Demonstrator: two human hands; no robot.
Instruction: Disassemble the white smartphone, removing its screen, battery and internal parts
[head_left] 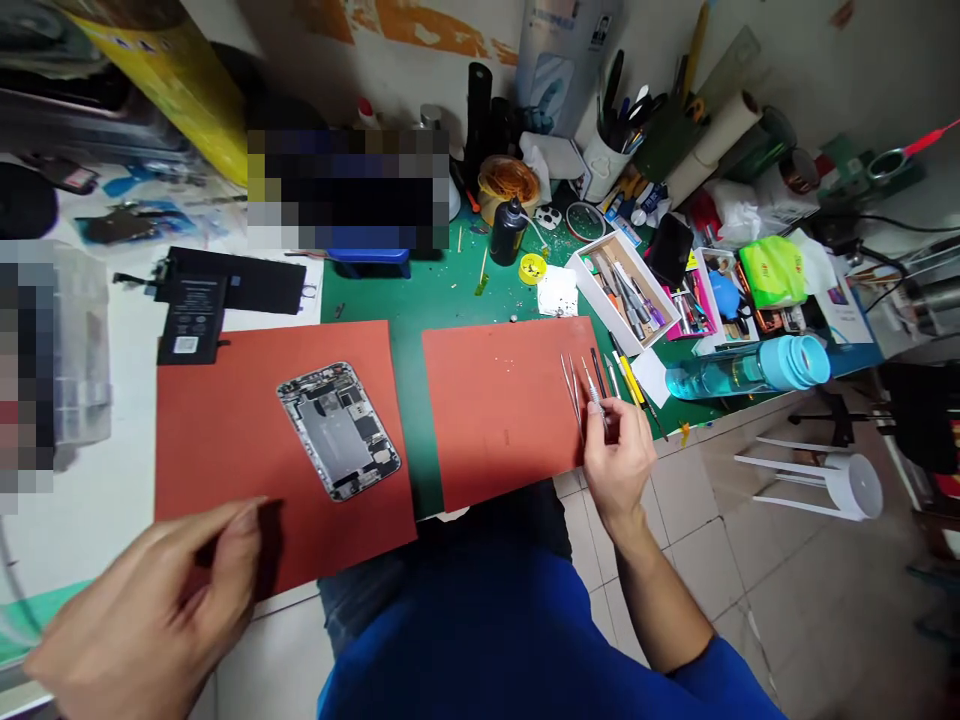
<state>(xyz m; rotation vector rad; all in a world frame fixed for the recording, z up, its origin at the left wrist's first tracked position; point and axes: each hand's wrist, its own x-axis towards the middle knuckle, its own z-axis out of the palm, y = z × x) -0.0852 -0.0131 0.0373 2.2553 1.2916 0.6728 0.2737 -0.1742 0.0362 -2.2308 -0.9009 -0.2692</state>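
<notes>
My right hand pinches a slim silver screwdriver at the right edge of the right-hand red mat. Close beside it lie metal tweezers and several thin tools, one of them a yellow-handled tool. Over the lower left of the other red mat is my left hand, its thumb and forefinger drawn together with nothing visible between them. An opened phone lies tilted on that mat, its inner parts facing up. My left hand is apart from it.
Two black phone batteries lie beyond the left mat. A white box of tools, a black bottle and a yellow tin stand at the back. A blue water bottle lies by the right edge. A white stool is on the floor.
</notes>
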